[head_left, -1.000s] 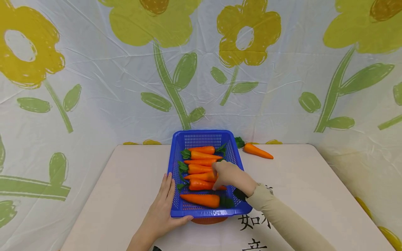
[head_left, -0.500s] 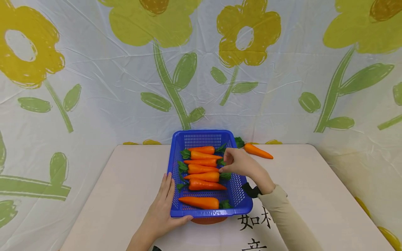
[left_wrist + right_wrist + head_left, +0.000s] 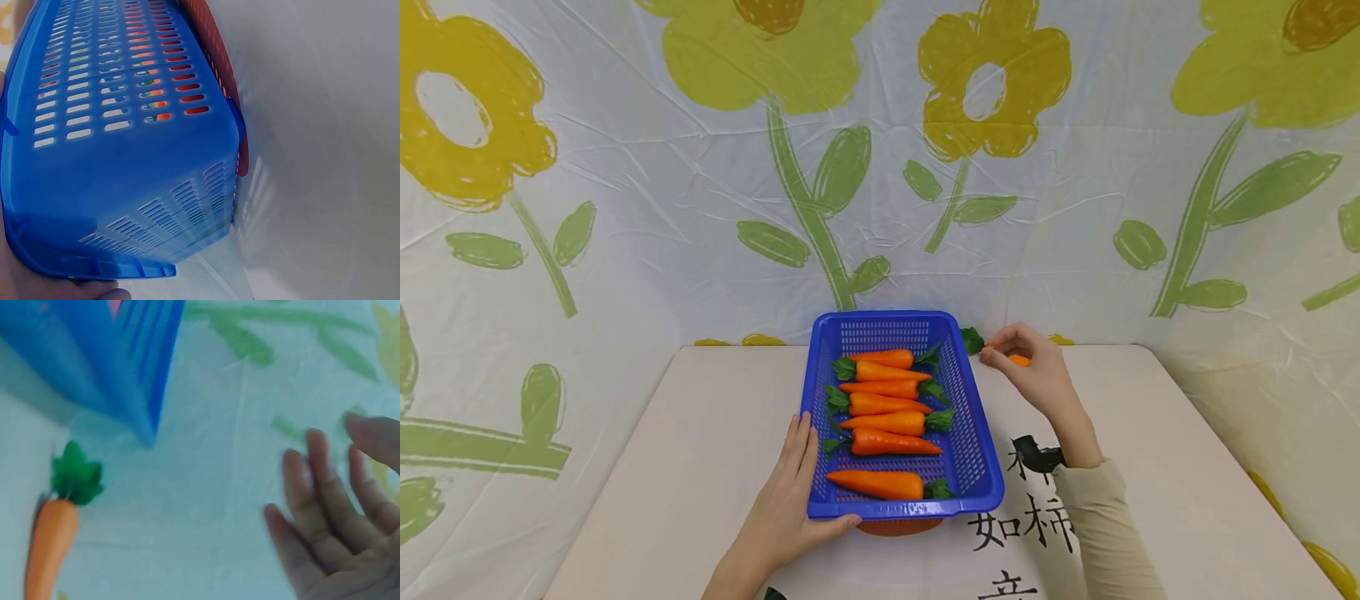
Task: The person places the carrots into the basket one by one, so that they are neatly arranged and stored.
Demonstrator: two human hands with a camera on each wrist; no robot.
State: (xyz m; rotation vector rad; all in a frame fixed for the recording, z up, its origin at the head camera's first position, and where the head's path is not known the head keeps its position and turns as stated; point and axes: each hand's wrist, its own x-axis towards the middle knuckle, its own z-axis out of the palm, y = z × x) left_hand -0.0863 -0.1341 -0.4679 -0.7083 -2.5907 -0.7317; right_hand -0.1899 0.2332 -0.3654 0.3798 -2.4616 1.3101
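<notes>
A blue perforated plastic basket [image 3: 973, 417] holds several orange carrots with green tops, lying in rows. One carrot [image 3: 880, 484] lies apart from the others at the front. My left hand [image 3: 781, 496] rests against the basket's front left corner, fingers straight along the side and thumb along the front edge. Beyond the basket's right side, my right hand [image 3: 1033, 371] hovers over a loose carrot [image 3: 53, 544], partly covering it in the head view. In the right wrist view, this hand's fingers are spread and apart from the carrot.
A red perforated container [image 3: 215, 50] sits beneath the blue basket; its edge shows at the front. Black characters [image 3: 1000, 529] mark the pale tabletop [image 3: 700, 467]. A flower-printed cloth [image 3: 700, 208] hangs behind the table.
My right hand has left the front carrot in the basket and moved right and back to the loose carrot. The front carrot has settled slightly. My left hand has stayed at the corner.
</notes>
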